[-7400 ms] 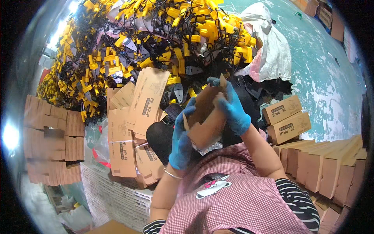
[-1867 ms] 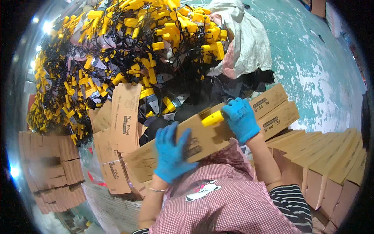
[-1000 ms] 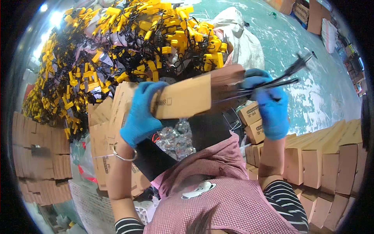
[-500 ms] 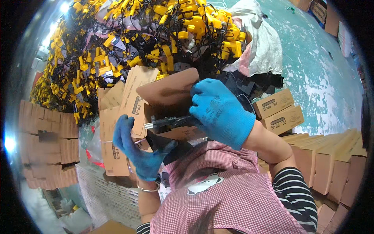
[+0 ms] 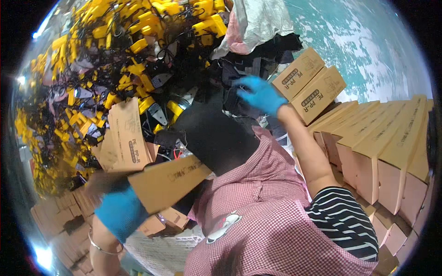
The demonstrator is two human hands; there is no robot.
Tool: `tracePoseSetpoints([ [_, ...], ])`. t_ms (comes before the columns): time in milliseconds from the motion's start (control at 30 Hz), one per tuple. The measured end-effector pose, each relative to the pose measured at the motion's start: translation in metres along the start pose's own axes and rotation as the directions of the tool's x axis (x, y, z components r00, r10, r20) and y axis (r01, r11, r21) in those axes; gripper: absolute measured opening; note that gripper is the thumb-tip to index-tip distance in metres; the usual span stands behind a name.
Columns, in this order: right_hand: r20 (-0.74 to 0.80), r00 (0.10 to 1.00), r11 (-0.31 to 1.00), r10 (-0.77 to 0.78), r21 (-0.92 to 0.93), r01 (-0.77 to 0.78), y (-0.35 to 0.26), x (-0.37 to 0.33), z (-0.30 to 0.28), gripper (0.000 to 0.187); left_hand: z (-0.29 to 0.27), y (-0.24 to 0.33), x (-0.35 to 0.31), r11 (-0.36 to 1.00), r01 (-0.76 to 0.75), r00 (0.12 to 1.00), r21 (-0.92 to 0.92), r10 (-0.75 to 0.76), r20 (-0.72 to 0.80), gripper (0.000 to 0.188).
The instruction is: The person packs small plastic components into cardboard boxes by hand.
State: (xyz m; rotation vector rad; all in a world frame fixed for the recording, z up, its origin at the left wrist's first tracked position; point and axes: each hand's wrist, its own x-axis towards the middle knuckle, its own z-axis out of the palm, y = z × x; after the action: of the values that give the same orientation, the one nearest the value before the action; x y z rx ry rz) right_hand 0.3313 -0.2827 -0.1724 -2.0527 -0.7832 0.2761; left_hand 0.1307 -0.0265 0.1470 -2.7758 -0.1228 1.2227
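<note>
The long, flat-sided cardboard box [image 5: 171, 179] had swung low to the left, its end gripped by the blue-gloved left hand [image 5: 120, 212]. The right hand [image 5: 260, 94] had let go — fingers loosely spread, seemingly empty — above dark, jumbled pieces [image 5: 230, 71], suggesting one-handed box handling. Glossy yellow tools [image 5: 210, 26] and a crinkled white sack [image 5: 264, 23] lay beyond.

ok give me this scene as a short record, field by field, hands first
left hand: blue-gloved, gripping a cardboard carton by its left end
right hand: blue-gloved, blurred, fingers extended, nothing clearly held
near right hand: two printed cartons
upper left: pile of yellow corded tools
top: white sack
right side: row of cartons
</note>
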Motion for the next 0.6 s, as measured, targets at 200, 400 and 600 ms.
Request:
tracePoseSetpoints([
  [200,0.522,0.848,0.957,0.086,-0.281,0.077,0.116,-0.056,0.143,0.021,0.008,0.011,-0.035,0.998,-0.059,0.989,-0.001,0.058,-0.135,0.027],
  [400,-0.025,0.98,0.939,0.198,-0.283,-0.197,0.135,-0.107,0.163,0.009,0.035,0.016,-0.084,0.992,-0.117,0.963,-0.034,0.105,-0.249,0.035],
  [600,-0.385,0.828,0.782,0.407,-0.32,-0.534,0.156,-0.132,0.146,0.012,0.075,0.037,-0.105,0.99,-0.071,0.945,-0.124,0.027,-0.325,0.029],
])
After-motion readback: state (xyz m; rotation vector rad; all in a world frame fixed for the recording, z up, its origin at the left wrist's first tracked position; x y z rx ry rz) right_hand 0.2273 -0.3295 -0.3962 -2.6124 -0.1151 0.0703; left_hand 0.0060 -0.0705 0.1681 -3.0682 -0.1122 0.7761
